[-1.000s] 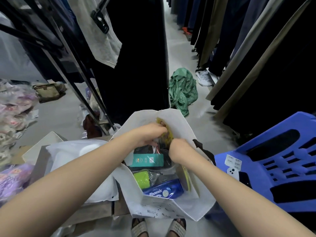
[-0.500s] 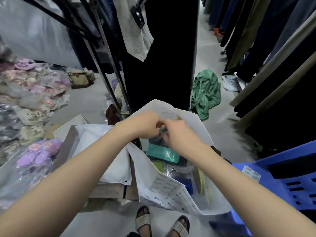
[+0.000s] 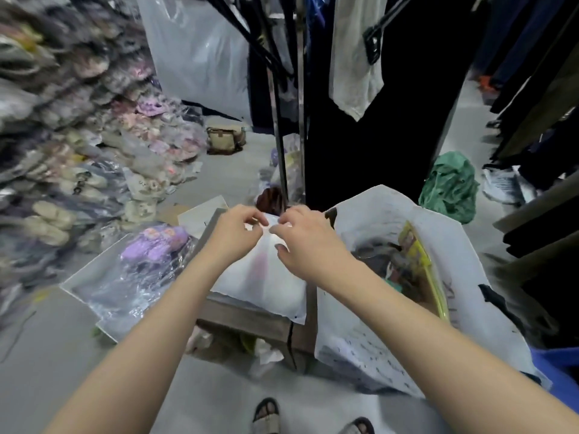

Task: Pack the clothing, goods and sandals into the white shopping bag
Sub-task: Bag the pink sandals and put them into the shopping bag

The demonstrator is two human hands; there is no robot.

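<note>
Head view, white packet lengthwise away, fingers pinching

Premises: clothing and footwear shop, stock aisle. Evidence:
- dark garments hung close behind a metal rail upright
- a second row of hung garments at right
- a pale top beside a black clip hanger
- at left, a high heap of slippers, pairs bagged in clear plastic
- purple sandals, likewise wrapped
- bare grey floor, with a tan handbag and a crumpled green garment lying on it
</note>
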